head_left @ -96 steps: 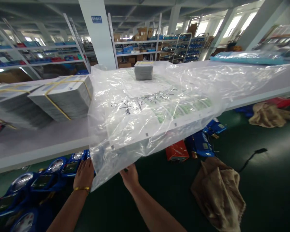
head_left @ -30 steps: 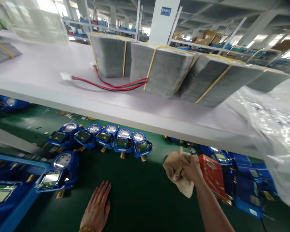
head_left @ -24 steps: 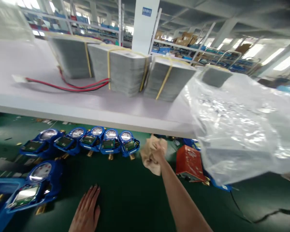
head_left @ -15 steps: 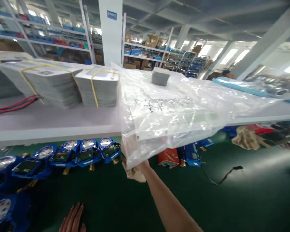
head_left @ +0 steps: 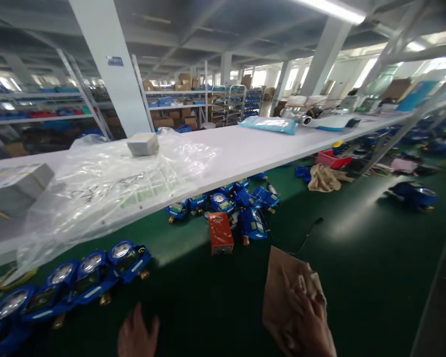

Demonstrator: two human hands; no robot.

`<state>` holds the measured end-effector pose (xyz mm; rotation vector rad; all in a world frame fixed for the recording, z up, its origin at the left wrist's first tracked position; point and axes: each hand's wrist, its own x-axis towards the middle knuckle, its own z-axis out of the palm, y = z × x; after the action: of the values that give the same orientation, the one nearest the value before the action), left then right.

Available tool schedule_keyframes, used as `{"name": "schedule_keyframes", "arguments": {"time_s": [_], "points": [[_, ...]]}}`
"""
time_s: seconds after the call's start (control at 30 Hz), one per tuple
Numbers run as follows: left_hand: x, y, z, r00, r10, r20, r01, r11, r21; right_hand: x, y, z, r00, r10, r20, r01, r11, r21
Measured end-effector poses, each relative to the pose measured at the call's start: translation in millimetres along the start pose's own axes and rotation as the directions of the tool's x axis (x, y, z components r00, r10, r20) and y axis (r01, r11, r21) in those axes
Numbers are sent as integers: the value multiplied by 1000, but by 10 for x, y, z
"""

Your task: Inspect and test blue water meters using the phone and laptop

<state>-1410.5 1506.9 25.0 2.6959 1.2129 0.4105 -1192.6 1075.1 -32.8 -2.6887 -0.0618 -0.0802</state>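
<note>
The right hand (head_left: 310, 331) has its fingers (head_left: 301, 311) clamped into a tan cloth (head_left: 282, 275), which spreads over the green mat (head_left: 215, 307) just beyond the fingertips. The left hand (head_left: 137, 338), blurred, rests on the mat with fingers loose, holding nothing. Blue meters (head_left: 92, 272) lie beyond them, leftward.

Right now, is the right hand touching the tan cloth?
Touching. The head view shows the right hand lying on the tan cloth, with folds bunched in its grip and no gap, low over the green mat.
</note>
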Motion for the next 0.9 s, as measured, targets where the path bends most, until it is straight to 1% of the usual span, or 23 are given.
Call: {"name": "schedule_keyframes", "arguments": {"time_s": [0.03,0.07,0.13,0.17,0.2,0.23,0.27,0.3,0.33,0.4,0.43,0.5,0.57,0.63,0.7,0.8,0.9], "points": [[165,478,-79,992,-23,126,24,1000,-7,49,4,-23,1000,15,-4,-15,1000,15],[326,969,-144,970,-10,243,12,1000,-8,84,-12,-40,1000,22,0,-22,999,30],[620,1895,-203,958,69,279,-65,998,-24,118,-53,-49,1000,2,19,-3,999,49],[751,2294,-192,954,86,286,-83,996,-22,125,-61,-37,999,-23,28,22,998,54],[872,2637,-157,953,93,287,-92,996,-18,130,-51,-13,998,-50,30,48,997,58],[981,2919,-104,953,96,286,-95,995,-16,135,-25,23,996,-81,29,79,995,61],[1081,3141,-42,953,80,292,-81,997,-9,141,16,67,994,-103,26,101,993,64],[1170,3308,22,952,50,303,-54,999,4,151,68,116,993,-113,25,111,991,69],[1247,3425,81,949,15,314,-22,1000,18,164,125,163,993,-118,27,116,990,74],[1359,3531,164,940,-54,336,37,998,55,197,230,228,990,-135,40,131,987,89],[1393,3532,181,936,-73,345,51,996,72,215,268,239,990,-136,43,132,987,94],[1416,3451,160,928,-67,367,33,995,96,257,305,210,991,-129,42,124,988,97],[1392,3284,75,918,-25,395,-20,994,109,306,293,134,993,-113,37,109,990,93],[1343,3061,-46,908,18,419,-74,990,117,360,255,48,995,-92,34,89,992,93],[1291,2820,-166,901,35,433,-101,987,129,414,214,-23,997,-77,32,73,991,110],[1245,2499,-279,901,25,433,-98,984,147,485,168,-93,998,-38,51,31,990,141],[1268,2278,-285,909,2,418,-75,985,158,549,130,-142,996,-17,92,5,991,131]]}}
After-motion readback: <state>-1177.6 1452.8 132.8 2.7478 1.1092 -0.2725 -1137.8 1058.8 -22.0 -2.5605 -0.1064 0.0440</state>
